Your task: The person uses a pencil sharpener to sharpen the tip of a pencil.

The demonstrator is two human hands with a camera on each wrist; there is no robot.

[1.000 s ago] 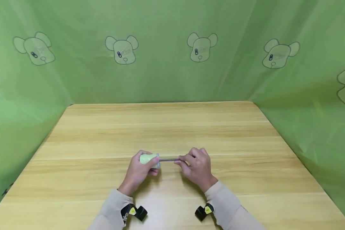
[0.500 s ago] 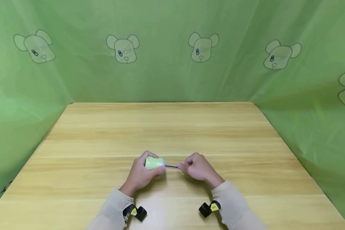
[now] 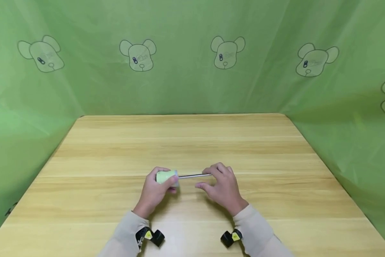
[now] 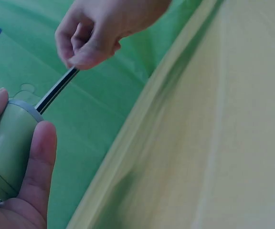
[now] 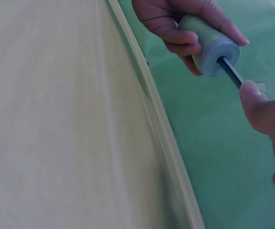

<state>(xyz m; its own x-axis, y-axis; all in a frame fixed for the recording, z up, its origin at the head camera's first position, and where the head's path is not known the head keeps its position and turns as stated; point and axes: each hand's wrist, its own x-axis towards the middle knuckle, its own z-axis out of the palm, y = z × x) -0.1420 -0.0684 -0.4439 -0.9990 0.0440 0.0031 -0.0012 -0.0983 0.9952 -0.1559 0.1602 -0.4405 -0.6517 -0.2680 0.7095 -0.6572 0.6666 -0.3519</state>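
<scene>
My left hand (image 3: 155,191) grips a pale green, barrel-shaped pencil sharpener (image 3: 164,176) with a grey-blue end ring, fingers and thumb round its body. Out of the hole in that ring comes a dark pencil with light stripes (image 3: 192,176), reaching right and slightly up. My right hand (image 3: 223,185) has its bent fingers at the pencil's outer end; the head view shows its thumb a little below the shaft. In the left wrist view the right thumb and fingers (image 4: 87,56) cover that end. Inside the sharpener (image 5: 209,43) the pencil's tip is hidden.
Both hands are above a light wooden table (image 3: 192,142). Green cloth (image 3: 186,89) with printed bear heads hangs behind it and along both sides. A small black camera is strapped to each wrist.
The right hand turned inward with the pencil half a second ago, then turned back. Its thumb now stands away from the shaft. The sharpener dipped right and came back; the pencil slants up more.
</scene>
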